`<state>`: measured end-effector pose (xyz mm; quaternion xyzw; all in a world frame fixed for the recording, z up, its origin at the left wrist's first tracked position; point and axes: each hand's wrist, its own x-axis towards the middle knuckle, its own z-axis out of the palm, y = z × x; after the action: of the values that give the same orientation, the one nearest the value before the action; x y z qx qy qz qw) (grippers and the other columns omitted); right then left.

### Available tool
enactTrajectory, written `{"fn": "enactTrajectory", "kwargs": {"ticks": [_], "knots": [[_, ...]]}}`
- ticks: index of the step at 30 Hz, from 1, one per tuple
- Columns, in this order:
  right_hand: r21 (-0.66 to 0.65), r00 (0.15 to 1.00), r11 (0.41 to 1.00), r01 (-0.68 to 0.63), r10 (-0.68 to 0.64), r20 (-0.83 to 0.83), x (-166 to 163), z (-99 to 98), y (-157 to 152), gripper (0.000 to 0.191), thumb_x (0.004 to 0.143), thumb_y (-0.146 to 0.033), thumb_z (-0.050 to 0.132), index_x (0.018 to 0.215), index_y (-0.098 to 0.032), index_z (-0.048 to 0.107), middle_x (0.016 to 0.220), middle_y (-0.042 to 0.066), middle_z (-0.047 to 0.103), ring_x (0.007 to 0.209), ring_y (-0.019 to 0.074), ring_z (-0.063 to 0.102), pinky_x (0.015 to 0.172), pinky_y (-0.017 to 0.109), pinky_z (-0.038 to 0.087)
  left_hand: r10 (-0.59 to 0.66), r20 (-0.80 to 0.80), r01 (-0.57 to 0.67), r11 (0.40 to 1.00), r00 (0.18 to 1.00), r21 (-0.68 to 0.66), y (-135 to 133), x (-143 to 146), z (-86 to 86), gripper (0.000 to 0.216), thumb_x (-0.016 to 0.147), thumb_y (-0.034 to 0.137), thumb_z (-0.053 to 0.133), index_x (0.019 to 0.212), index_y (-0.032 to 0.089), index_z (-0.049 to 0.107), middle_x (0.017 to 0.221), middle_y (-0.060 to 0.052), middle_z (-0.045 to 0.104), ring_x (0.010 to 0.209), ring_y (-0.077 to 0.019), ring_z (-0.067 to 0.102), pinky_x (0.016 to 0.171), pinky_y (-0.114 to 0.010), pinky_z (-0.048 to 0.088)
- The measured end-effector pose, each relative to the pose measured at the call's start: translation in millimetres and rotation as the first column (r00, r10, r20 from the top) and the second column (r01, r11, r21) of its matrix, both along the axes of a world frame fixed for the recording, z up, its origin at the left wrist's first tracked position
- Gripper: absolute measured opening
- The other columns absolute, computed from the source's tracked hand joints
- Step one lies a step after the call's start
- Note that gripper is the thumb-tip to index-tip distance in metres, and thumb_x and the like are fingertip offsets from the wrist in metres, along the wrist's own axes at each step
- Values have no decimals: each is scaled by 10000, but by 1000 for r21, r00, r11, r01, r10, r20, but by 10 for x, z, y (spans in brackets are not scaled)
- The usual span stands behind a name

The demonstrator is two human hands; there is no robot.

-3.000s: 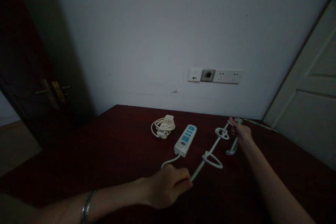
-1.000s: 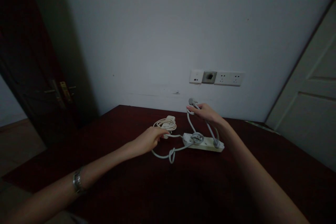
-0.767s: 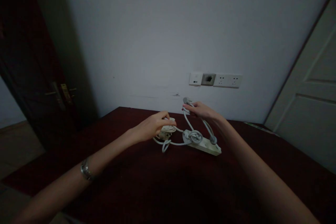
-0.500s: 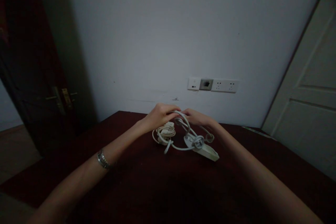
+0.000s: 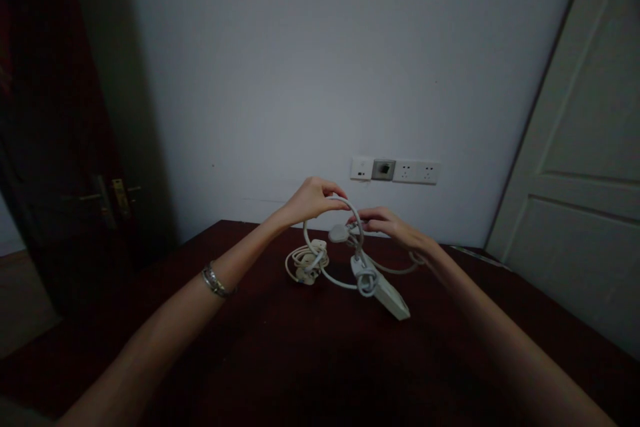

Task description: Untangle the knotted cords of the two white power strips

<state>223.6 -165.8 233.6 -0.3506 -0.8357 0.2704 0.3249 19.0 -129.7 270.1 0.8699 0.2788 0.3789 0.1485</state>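
Observation:
My left hand (image 5: 311, 199) is raised above the dark red table (image 5: 280, 360) and pinches the top of a white cord loop (image 5: 323, 272). My right hand (image 5: 387, 224) is closed on the same cord just right of its plug (image 5: 339, 233). The cord is knotted and tangled around the near-left end of a white power strip (image 5: 385, 290), which hangs tilted with its far end low near the table. Both hands are close together above the strip.
A second coiled white cord with plug (image 5: 303, 261) lies on the table left of the strip. Wall sockets (image 5: 395, 171) sit on the wall behind. A dark door (image 5: 60, 147) stands at left, a white door (image 5: 580, 167) at right.
The cord was stretched out between my two hands; I have gathered it toward the strip, brought my hands together and lifted the cord into a loop, tilting the strip.

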Motion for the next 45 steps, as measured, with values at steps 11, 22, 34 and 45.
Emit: {"fn": "enactTrajectory", "kwargs": {"ticks": [11, 22, 34, 45], "knots": [[627, 870, 608, 487, -400, -287, -357, -330, 73, 74, 716, -144, 491, 783, -167, 510, 761, 46, 526, 715, 168, 479, 658, 282, 378, -65, 290, 230, 777, 955, -585, 52, 180, -33, 110, 655, 151, 687, 757, 118, 660, 333, 115, 337, 308, -17, 248, 386, -184, 330], [672, 712, 462, 579, -687, -141, -365, -132, -216, 393, 892, -424, 432, 1141, -168, 596, 891, 115, 652, 731, 212, 586, 616, 290, 377, -82, 298, 261, 728, 951, -634, 83, 123, 1, 117, 677, 153, 643, 779, 141, 698, 571, 15, 582, 386, -20, 342, 404, -198, 251], [99, 685, 905, 413, -238, -688, -376, 381, -347, 362, 609, -454, 746, 712, -131, 620, 565, -2, 575, 484, 103, 545, 474, 230, 471, 45, 171, 28, 915, 984, -402, 70, 175, -53, 159, 765, 166, 588, 637, 81, 629, 435, 75, 354, 361, -36, 340, 375, -197, 406], [-254, 388, 965, -70, -209, -898, -602, 725, -161, 251, 763, -371, 662, 667, -157, 574, 520, -41, 511, 478, 34, 476, 481, 139, 440, -151, 210, 196, 958, 966, -211, 166, 263, -88, 177, 745, 267, 618, 777, 96, 649, 569, 31, 515, 503, -71, 467, 482, -190, 425]]}}
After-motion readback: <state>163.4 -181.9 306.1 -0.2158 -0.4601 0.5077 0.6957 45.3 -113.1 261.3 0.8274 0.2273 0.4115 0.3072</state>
